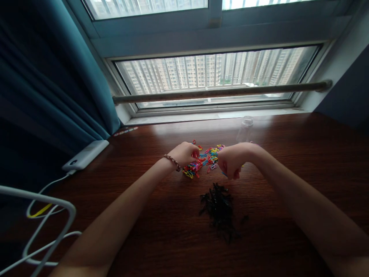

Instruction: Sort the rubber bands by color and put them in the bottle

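Small clips in red, yellow, blue, pink and white [205, 159] lie in a loose pile on the dark wooden table [161, 215]. At the pile's left side is my left hand [186, 154], its fingers curled together over the clips; what they hold, if anything, is hidden. My right hand [230, 161] is at the right side, bent downward with fingers pinched, and a bit of blue shows by the fingertips. Nearer to me, below the right hand, sits a heap of black strip-like pieces [219, 209].
Behind my right hand stands a clear jar [245, 129]. A white power bank [85, 155] with a cable lies at the left beside a blue curtain [57, 69]. White metal tubing [67, 207] is at the lower left. A window with a rail [219, 92] borders the table's far edge.
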Demonstrator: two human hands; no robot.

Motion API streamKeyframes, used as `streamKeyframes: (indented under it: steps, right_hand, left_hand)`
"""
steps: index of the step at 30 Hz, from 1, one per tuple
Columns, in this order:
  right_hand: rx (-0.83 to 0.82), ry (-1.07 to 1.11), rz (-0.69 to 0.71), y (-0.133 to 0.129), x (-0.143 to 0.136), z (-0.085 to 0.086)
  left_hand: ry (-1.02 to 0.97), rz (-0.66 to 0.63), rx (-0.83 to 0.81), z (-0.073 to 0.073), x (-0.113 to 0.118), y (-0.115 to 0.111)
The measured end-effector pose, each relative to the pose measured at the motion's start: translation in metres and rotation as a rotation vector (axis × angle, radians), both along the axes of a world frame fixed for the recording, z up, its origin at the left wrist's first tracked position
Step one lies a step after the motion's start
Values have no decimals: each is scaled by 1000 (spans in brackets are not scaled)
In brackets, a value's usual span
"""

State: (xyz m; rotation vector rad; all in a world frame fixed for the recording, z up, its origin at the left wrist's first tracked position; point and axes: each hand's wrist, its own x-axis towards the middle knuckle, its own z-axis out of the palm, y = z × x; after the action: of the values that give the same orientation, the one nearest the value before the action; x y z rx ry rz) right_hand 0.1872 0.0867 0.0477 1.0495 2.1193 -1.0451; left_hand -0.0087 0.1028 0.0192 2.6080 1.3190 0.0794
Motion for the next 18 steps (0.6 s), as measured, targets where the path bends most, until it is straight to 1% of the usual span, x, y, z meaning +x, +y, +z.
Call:
streamKeyframes:
  steps: [2,5,7,9,11,13,14,15,16,18]
  right_hand:
    - [-55,106,-44,6,9,1]
    - [-105,192,-103,14,18,2]
    - [-92,206,-141,18,22,1]
    - [-42,234,-189,23,25,0]
    - [49,275,-258,29,28,-3]
    - [203,308,-337,35,30,-7]
    - [302,317,-355,37,29,-9]
    - [403,328,-344,40,28,-12]
    - [498,346,-304,41,26,-15]
    - [626,397,-165,43,20,-23]
  left_hand:
    - [-46,-15,13,-8,-1,5]
    - [-37,-18,14,-19,-2,11]
    - [-31,-26,13,-24,-4,14]
    - [-44,-46,18,-28,-4,15]
    - [-54,-78,33,-29,-4,15]
    - [-51,-98,59,-29,-3,15]
    - [-49,-95,71,-29,-3,15]
    - [-49,-85,81,-28,-3,15]
    - [-55,-70,91,-27,-2,15]
    - [-76,-47,112,-24,-2,14]
